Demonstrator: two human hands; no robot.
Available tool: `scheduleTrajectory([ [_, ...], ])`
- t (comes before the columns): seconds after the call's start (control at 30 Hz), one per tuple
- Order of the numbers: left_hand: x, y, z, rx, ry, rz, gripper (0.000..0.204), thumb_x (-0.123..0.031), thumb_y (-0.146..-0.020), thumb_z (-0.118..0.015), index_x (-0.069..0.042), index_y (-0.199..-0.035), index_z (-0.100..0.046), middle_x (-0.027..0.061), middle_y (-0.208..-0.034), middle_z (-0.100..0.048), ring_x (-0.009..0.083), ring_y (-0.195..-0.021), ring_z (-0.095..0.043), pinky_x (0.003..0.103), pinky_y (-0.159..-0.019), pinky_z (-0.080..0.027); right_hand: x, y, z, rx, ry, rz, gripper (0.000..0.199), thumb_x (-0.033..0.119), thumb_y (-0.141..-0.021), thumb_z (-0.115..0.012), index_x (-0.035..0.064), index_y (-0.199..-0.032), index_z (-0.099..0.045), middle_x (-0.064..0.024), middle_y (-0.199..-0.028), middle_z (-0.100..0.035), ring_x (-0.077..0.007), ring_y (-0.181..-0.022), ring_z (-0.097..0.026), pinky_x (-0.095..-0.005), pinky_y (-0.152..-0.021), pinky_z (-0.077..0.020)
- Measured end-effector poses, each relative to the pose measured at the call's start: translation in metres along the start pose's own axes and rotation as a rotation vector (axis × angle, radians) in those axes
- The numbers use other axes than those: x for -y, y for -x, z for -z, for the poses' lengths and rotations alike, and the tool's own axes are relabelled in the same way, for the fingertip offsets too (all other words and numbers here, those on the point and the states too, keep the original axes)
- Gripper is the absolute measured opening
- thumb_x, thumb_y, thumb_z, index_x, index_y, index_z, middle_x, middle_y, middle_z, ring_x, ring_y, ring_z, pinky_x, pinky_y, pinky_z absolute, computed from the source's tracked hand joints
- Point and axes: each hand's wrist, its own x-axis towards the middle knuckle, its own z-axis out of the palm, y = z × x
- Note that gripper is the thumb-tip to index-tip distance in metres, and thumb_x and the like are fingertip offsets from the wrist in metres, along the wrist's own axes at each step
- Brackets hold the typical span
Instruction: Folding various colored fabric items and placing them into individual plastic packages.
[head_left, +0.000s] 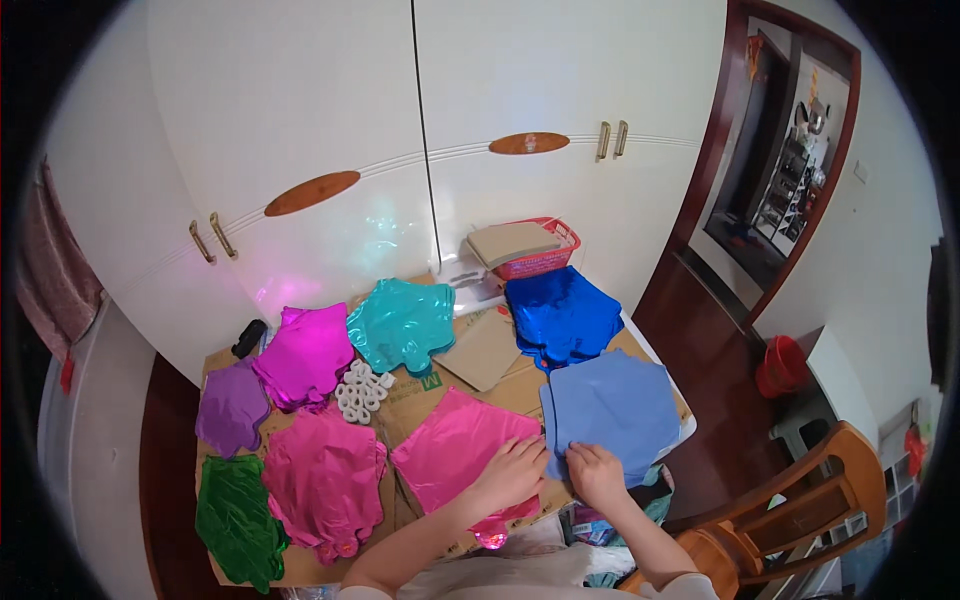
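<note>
Fingers (526, 447) of the left hand (508, 473) lay close together, palm down, over the right end of a bright pink foil sheet (450, 440), their tips at the left edge of a matte blue stack (622, 410); those of the right hand (598, 474) were bent over that stack's near-left part. Whether either hand was pinching a layer, I could not tell. The matte blue stack lay at the right front of a cardboard-covered counter (415, 408), just beside the bright pink sheet, its layers slightly out of line along the left edge. Judging by this, the step in hand was parting or aligning layers there, and the next move called for a light pinch on one layer without dragging those beneath. Behind it lay a glossy royal-blue foil stack (562, 315); farther left were a teal foil stack (403, 325), a magenta one (305, 357), a purple one (232, 408), a green one (240, 520) and a lobed pink one (325, 480), with a pile of white rings (362, 392) among them. At the back, a pinkish-red plastic basket (548, 265) carried tan cardboard sheets (513, 242) across its top, hiding whatever was deeper inside. Beyond the counter's right side stood a red bucket (782, 367), its contents unclear.
</note>
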Motion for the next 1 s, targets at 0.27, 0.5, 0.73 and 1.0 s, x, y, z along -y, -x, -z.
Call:
scheduleTrajectory([
  [0.27, 0.004, -0.007, -0.005, -0.086, 0.045, 0.017, 0.05, -0.023, -0.078, -0.065, 0.001, -0.119, -0.052, 0.0158, -0.126, -0.052, 0.0286, -0.12, -0.046, 0.043, -0.102, -0.034, 0.0, -0.015, 0.012, 0.017, -0.049, -0.102, 0.013, 0.01, -0.071, -0.066, 0.0023, -0.081, -0.064, -0.0109, -0.089, -0.068, -0.0246, -0.077, -0.064, -0.0358, -0.067, -0.0526],
  [0.5, 0.003, -0.005, -0.005, -0.076, 0.048, 0.003, 0.049, -0.024, -0.079, -0.064, 0.001, -0.119, -0.052, 0.0163, -0.125, -0.052, 0.0289, -0.119, -0.047, 0.042, -0.101, -0.034, -0.004, -0.002, -0.001, 0.083, -0.038, -0.055, 0.013, 0.01, -0.074, -0.065, 0.003, -0.085, -0.066, -0.0097, -0.085, -0.067, -0.0275, -0.074, -0.063, -0.0386, -0.065, -0.0519],
  [0.73, -0.001, -0.011, -0.004, -0.154, 0.063, -0.034, 0.048, -0.025, -0.08, -0.064, 0.0, -0.12, -0.053, 0.0156, -0.124, -0.052, 0.0288, -0.118, -0.047, 0.042, -0.101, -0.035, -0.024, -0.002, -0.007, 0.02, -0.374, -0.445, 0.015, 0.013, -0.069, -0.076, 0.0016, -0.072, -0.066, -0.0112, -0.067, -0.064, -0.0226, -0.06, -0.062, -0.0329, -0.056, -0.0485],
  [1.0, -0.007, -0.039, -0.006, -0.156, 0.07, -0.125, 0.037, -0.025, -0.082, -0.063, -0.002, -0.11, -0.057, 0.0135, -0.121, -0.055, 0.0272, -0.116, -0.05, 0.04, -0.099, -0.038, -0.044, -0.003, -0.009, 0.149, -0.707, -0.779, 0.017, 0.011, -0.069, -0.079, -0.0005, -0.071, -0.066, -0.0038, -0.064, -0.064, -0.0072, -0.059, -0.056, -0.0246, -0.054, -0.0459],
])
